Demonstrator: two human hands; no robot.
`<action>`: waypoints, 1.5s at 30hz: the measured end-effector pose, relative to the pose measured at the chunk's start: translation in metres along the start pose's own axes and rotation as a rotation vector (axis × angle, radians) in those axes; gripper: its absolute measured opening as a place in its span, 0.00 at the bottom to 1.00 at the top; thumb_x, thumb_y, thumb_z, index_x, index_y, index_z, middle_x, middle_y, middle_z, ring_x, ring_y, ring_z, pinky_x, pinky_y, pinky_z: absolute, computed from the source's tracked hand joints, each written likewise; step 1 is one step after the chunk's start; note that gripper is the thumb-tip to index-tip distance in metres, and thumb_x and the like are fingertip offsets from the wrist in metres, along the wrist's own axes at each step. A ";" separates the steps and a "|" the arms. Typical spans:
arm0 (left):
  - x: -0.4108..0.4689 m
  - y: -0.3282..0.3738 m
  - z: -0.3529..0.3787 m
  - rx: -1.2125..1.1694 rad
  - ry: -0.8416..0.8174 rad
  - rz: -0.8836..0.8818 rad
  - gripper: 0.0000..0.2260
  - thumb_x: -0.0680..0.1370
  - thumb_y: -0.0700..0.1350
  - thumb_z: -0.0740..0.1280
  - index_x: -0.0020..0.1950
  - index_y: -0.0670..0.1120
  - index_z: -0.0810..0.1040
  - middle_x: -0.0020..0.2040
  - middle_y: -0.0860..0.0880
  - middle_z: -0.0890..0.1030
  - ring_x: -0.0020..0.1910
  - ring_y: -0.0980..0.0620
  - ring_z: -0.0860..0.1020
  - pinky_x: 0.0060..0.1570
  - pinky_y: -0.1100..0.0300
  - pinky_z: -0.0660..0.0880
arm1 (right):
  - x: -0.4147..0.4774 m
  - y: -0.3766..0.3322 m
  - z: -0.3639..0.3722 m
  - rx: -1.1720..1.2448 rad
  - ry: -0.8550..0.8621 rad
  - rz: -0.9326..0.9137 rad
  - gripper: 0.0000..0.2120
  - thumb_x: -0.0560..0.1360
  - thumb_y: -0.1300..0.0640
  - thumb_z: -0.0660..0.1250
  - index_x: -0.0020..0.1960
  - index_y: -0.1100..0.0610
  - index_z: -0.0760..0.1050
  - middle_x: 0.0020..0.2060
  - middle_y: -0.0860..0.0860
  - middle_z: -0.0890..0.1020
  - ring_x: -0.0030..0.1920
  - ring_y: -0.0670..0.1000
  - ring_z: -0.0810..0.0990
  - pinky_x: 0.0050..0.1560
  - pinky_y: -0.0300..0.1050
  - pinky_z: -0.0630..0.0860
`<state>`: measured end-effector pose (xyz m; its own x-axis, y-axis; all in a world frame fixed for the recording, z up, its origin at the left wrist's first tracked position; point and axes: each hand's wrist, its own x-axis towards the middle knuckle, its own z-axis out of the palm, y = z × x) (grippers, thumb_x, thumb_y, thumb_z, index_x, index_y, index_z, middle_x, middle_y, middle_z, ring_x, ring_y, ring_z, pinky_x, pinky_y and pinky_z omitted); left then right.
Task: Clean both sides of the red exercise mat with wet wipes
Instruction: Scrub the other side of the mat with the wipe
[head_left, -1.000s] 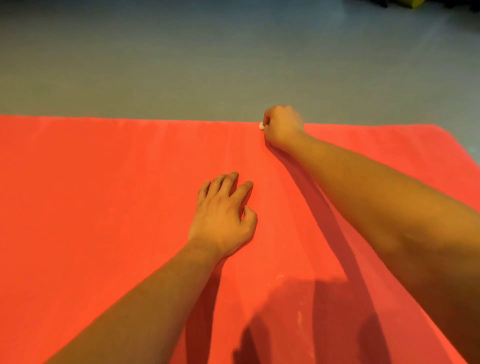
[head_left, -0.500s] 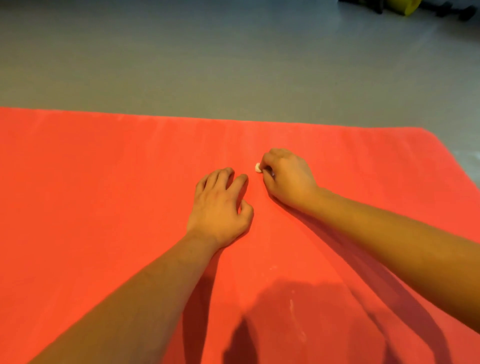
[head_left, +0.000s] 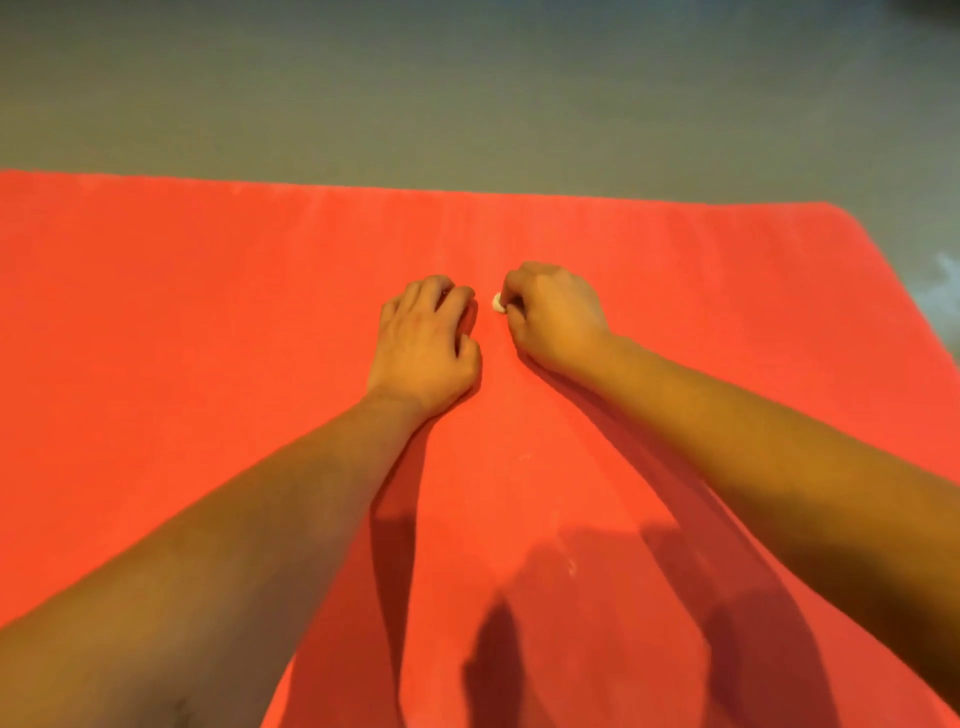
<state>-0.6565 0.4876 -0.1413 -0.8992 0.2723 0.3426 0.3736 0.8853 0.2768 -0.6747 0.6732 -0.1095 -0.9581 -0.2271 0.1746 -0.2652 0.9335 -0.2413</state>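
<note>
The red exercise mat (head_left: 208, 322) lies flat on the floor and fills most of the view. My right hand (head_left: 556, 317) is curled round a balled white wet wipe (head_left: 498, 303); only a small white bit shows at the fingertips, pressed down on the mat near its middle. Just to its left, my left hand (head_left: 423, 348) rests palm down on the mat with fingers bent, holding nothing. The two hands are a finger's width apart.
Grey floor (head_left: 467, 93) stretches beyond the mat's far edge. The mat's far right corner (head_left: 841, 213) is rounded, with floor to its right. My shadow falls across the near part of the mat.
My right hand has drawn the wipe back from the mat's far edge toward me, stopping beside the left hand. The left hand has stayed planted on the mat.
</note>
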 end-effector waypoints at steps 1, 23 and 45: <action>-0.001 0.000 0.000 -0.006 0.009 0.005 0.19 0.72 0.48 0.62 0.63 0.50 0.77 0.61 0.48 0.76 0.61 0.44 0.73 0.57 0.46 0.71 | -0.024 -0.006 -0.003 0.032 -0.019 -0.053 0.09 0.72 0.58 0.62 0.47 0.51 0.80 0.44 0.51 0.81 0.47 0.57 0.81 0.41 0.51 0.76; -0.009 0.006 -0.004 0.044 -0.127 0.008 0.13 0.78 0.50 0.62 0.56 0.47 0.81 0.55 0.47 0.78 0.57 0.43 0.75 0.50 0.47 0.76 | -0.181 -0.051 -0.027 0.144 -0.157 -0.219 0.06 0.72 0.59 0.64 0.47 0.51 0.78 0.44 0.48 0.78 0.46 0.53 0.79 0.42 0.49 0.75; -0.108 0.044 -0.058 0.009 -0.388 -0.033 0.17 0.85 0.51 0.61 0.73 0.52 0.76 0.73 0.48 0.72 0.72 0.45 0.69 0.66 0.50 0.72 | -0.210 -0.073 -0.034 0.072 -0.173 -0.176 0.06 0.73 0.57 0.64 0.45 0.51 0.79 0.43 0.49 0.78 0.45 0.56 0.80 0.37 0.47 0.71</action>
<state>-0.5294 0.4748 -0.1143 -0.9306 0.3647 -0.0322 0.3427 0.8987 0.2738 -0.4504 0.6623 -0.0964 -0.8993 -0.4339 0.0552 -0.4303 0.8547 -0.2904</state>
